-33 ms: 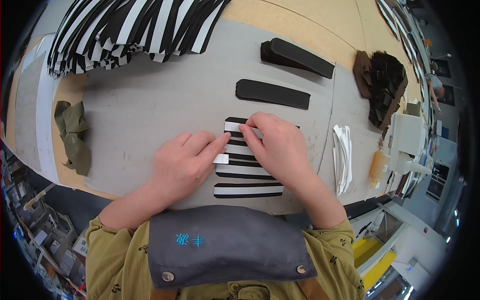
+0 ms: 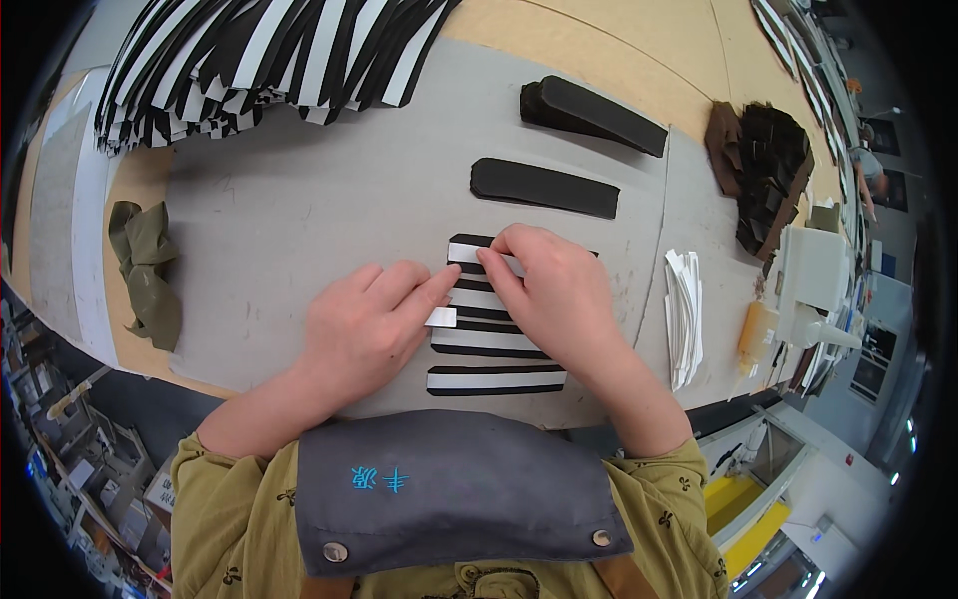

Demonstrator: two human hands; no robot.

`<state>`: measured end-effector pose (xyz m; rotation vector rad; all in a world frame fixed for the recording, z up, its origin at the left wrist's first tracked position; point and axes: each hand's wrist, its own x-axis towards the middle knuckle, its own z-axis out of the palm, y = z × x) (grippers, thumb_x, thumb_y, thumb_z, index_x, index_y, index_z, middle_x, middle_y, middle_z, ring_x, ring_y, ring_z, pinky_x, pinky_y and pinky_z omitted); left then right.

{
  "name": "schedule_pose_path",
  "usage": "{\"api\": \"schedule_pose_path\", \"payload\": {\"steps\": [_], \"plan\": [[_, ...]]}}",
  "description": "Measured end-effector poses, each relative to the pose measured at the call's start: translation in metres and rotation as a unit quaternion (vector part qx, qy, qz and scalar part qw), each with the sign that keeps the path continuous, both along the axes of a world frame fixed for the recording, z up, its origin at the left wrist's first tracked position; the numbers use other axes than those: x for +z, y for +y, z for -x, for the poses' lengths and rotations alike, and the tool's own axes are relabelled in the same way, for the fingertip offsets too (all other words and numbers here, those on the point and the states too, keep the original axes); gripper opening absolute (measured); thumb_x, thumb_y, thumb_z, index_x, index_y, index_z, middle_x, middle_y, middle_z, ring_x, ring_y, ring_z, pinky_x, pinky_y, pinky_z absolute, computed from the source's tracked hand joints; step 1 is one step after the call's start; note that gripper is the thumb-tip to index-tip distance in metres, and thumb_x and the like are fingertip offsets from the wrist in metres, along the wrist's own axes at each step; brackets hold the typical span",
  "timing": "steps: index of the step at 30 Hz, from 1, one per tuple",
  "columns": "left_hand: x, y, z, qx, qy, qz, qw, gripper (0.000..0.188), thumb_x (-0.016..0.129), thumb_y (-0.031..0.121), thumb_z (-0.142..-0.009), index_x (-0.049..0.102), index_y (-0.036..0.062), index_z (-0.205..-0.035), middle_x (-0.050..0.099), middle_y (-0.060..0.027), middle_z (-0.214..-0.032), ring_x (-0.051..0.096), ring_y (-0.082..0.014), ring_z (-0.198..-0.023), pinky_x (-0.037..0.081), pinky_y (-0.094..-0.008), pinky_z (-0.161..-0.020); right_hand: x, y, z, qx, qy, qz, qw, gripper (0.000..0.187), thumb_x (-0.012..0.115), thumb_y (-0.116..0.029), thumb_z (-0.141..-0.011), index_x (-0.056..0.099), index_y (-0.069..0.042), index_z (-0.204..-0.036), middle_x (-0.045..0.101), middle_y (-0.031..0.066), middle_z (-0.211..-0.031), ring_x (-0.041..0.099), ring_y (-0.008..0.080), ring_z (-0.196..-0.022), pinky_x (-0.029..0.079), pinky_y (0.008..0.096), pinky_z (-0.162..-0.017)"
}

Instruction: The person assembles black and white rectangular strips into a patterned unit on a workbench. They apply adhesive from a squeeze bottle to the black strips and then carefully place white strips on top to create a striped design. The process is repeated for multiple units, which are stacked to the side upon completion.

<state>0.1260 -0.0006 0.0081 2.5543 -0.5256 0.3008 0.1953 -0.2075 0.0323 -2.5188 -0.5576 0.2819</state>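
Several black strips with white bands lie in a column before me; the nearest black strip [image 2: 496, 390] shows its full length. At the farthest banded strip [image 2: 471, 240], my right hand [image 2: 551, 285] pinches thumb and forefinger on its white band [image 2: 463, 253] and covers much of the strip. My left hand [image 2: 371, 324] rests just left of the column, forefinger tip at that same strip's end. Its fingers are curled, and a short white strip [image 2: 442, 317] sticks out from under them; how they grip it is partly hidden.
Beyond my hands lie a black strip stack [image 2: 544, 188] and a thicker one [image 2: 594, 115]. A big pile of black-and-white strips [image 2: 269, 60] fills the far left. Olive fabric [image 2: 148, 270] is at left; white strips [image 2: 684, 319], dark brown pieces [image 2: 773, 170] and an amber bottle [image 2: 755, 334] are at right.
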Motion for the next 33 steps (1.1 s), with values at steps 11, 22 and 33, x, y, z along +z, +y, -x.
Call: {"api": "schedule_pose_path", "payload": {"steps": [11,22,33], "plan": [[-0.001,0.001,0.000,0.008,0.031,-0.001,0.999,0.060,0.077,0.003,-0.070,0.074,0.0153,-0.129,0.066,-0.0012,-0.100,0.065,-0.0190,-0.080,0.051,-0.0334,-0.065,0.000,0.001,0.002,-0.004,-0.012,0.001,1.000,0.022,0.070,-0.022,-0.097,0.063,-0.006,-0.085,0.069,0.0109,-0.079,0.067,0.0340,-0.066,0.052,0.0435,-0.059],[-0.001,0.000,-0.001,0.002,0.050,0.011,0.999,0.060,0.075,-0.001,-0.071,0.073,0.0131,-0.129,0.067,-0.0032,-0.100,0.066,-0.0204,-0.081,0.052,-0.0338,-0.065,0.017,-0.050,-0.005,-0.070,0.071,0.027,0.995,0.024,0.072,-0.027,-0.097,0.067,-0.005,-0.091,0.069,0.0142,-0.083,0.068,0.0366,-0.076,0.052,0.0444,-0.067],[-0.003,-0.002,-0.003,0.011,0.027,0.011,1.000,0.057,0.072,-0.005,-0.070,0.076,0.0124,-0.124,0.068,-0.0027,-0.095,0.066,-0.0201,-0.078,0.052,-0.0331,-0.062,0.011,-0.058,-0.004,-0.070,0.033,0.035,0.996,0.021,0.071,-0.025,-0.097,0.067,-0.005,-0.090,0.070,0.0129,-0.083,0.068,0.0357,-0.075,0.053,0.0453,-0.068]]}}
